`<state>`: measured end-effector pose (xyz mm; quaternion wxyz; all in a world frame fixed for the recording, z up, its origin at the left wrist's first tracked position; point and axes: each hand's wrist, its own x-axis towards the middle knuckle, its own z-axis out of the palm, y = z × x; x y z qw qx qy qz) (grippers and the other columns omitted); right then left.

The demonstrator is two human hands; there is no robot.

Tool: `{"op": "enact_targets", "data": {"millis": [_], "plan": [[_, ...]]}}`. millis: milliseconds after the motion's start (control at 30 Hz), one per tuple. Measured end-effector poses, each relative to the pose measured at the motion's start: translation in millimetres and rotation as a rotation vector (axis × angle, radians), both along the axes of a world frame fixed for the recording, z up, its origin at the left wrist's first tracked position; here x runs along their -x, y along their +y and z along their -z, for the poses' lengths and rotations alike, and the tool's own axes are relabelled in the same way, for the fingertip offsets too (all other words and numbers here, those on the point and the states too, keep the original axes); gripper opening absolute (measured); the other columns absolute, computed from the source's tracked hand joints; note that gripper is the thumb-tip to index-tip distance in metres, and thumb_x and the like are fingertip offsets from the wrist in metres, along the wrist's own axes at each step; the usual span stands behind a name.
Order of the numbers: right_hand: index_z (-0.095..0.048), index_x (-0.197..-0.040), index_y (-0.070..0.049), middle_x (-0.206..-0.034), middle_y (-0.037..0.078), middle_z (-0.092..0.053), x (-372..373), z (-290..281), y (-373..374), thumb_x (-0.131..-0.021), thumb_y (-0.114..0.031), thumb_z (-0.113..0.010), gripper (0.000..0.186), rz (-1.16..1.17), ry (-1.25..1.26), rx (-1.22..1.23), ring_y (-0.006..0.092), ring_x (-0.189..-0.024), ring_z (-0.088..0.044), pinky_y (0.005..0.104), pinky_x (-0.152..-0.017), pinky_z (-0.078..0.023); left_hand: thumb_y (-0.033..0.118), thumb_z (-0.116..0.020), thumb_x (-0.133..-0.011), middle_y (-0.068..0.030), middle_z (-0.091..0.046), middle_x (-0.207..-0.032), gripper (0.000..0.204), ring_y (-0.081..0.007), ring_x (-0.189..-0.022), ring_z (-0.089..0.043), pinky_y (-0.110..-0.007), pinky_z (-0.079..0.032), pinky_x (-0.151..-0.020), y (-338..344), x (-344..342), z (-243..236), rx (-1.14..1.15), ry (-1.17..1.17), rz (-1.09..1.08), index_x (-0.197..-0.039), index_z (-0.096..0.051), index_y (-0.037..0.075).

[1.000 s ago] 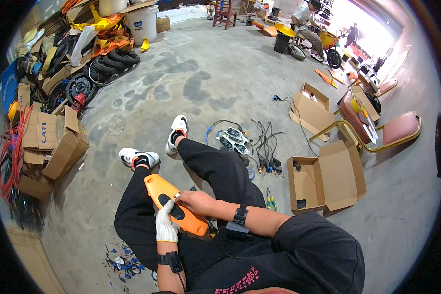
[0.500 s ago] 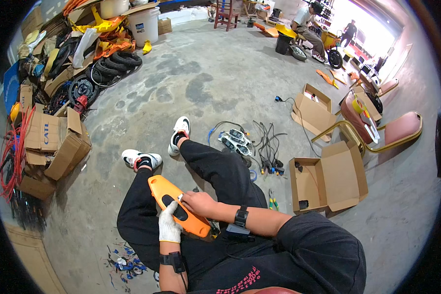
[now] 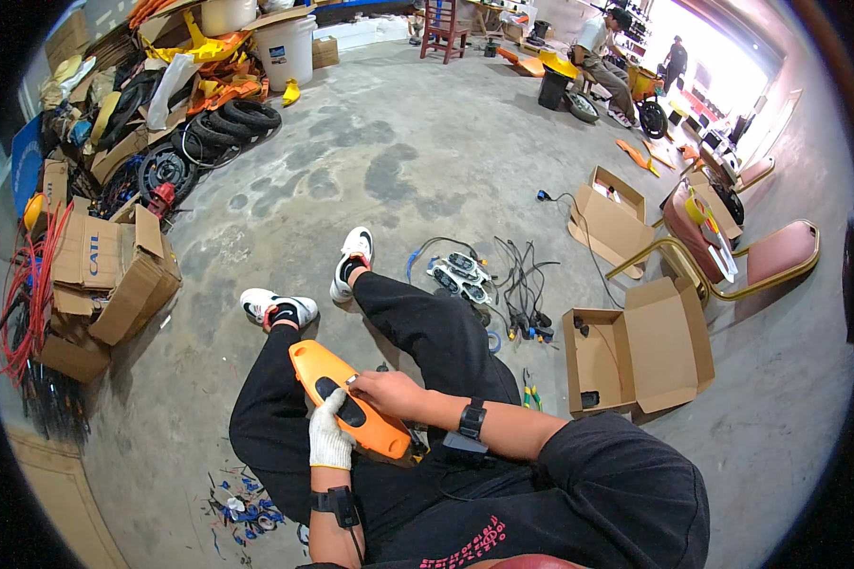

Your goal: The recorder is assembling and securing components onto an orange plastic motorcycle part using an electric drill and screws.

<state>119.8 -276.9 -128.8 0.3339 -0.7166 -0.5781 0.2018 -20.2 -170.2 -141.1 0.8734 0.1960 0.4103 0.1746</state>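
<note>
A long orange plastic shell (image 3: pixel 315 358) with a dark oval inset lies slantwise across my lap. My left hand (image 3: pixel 330 434), in a white knitted glove, grips its near-left side, the thumb resting by the inset. My bare right hand (image 3: pixel 389 392) is at the shell's right edge, fingers bent together. A small pale and metallic piece (image 3: pixel 352 379) shows at those fingertips; its kind is too small to make out. Dark parts and wires peek out under the shell's near end, mostly hidden.
On the floor to the right lie white lamp-like units (image 3: pixel 462 277), black cables (image 3: pixel 525 289), pliers (image 3: pixel 532 394) and an open cardboard box (image 3: pixel 600 360). Wire scraps (image 3: pixel 242 507) are scattered at lower left. Cartons (image 3: pixel 104 266) and tyres (image 3: pixel 223 128) stack further left. A person (image 3: pixel 603 62) sits far off.
The view has shifted slightly. My right fingertips have turned a little at the shell's edge, and the small piece there looks darker and more metallic. My left hand keeps its hold.
</note>
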Motion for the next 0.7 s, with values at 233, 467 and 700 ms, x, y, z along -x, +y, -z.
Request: {"op": "enact_targets", "data": {"millis": [233,467,700], "plan": [[-0.064,-0.103,-0.006,-0.096,0.014,-0.065,8,9,3,-0.095,-0.026,-0.057,0.022,0.088,-0.098,0.046,0.0355,-0.084,-0.066,0.0444,-0.072,-0.054,0.009,-0.064,-0.09,-0.0173,-0.067,-0.111,0.033,-0.0335,-0.096,-0.068,-0.049,-0.057,-0.086,1,0,8,-0.018,0.005,-0.005,-0.122,-0.058,0.001],[-0.064,-0.108,-0.005,-0.099,0.016,-0.067,5,6,2,-0.094,-0.028,-0.059,0.027,0.113,-0.033,0.115,0.0365,-0.087,-0.066,0.0457,-0.076,-0.054,0.012,-0.066,-0.089,-0.0131,-0.07,-0.102,0.027,-0.0311,-0.087,-0.069,-0.046,-0.058,-0.079,-1,-2,-3,-0.013,-0.011,0.043,-0.114,-0.062,0.004],[-0.055,-0.133,-0.008,-0.079,0.015,-0.068,-51,-165,53,-0.088,-0.021,-0.066,0.048,0.025,0.321,-0.2,0.0228,-0.071,-0.067,0.0356,-0.065,-0.051,0.011,-0.067,-0.088,-0.0151,-0.069,-0.107,0.028,-0.0362,-0.092,-0.069,-0.057,-0.056,-0.082,-3,-8,-5,0.031,-0.03,-0.004,-0.115,-0.062,0.005]]}}
